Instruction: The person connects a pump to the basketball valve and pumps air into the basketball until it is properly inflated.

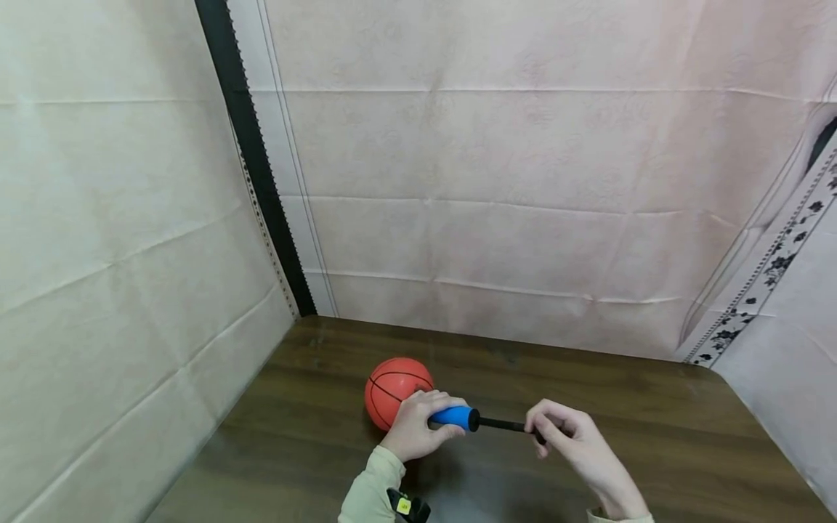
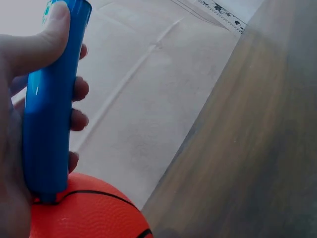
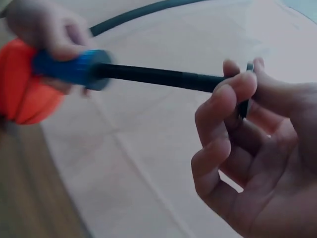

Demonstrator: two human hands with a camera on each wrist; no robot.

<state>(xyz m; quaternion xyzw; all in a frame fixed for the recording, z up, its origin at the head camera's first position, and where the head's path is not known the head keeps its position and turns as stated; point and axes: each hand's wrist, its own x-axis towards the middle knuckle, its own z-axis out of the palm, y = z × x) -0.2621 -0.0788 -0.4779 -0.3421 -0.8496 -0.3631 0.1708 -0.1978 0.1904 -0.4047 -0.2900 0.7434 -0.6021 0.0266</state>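
A blue hand pump [image 2: 49, 119] lies sideways in my left hand [image 1: 418, 428], whose fingers and thumb wrap its barrel. The pump's nozzle end meets an orange-red basketball [image 1: 399, 385] with black seam lines, on the table's left part. From the barrel's other end a black rod [image 3: 158, 77] is drawn well out. My right hand [image 1: 569, 436] pinches the black handle [image 3: 244, 106] at the rod's end between thumb and curled fingers, to the right of the left hand. The left wrist view shows the pump's tip right at the ball's surface.
The dark wooden table [image 1: 307, 421] runs back to a pale creased cloth wall [image 1: 497, 240]. Similar cloth hangs at the left and right, with a black strip [image 1: 261, 160] in the left corner. A black strapped device [image 1: 408, 505] sits on the left wrist.
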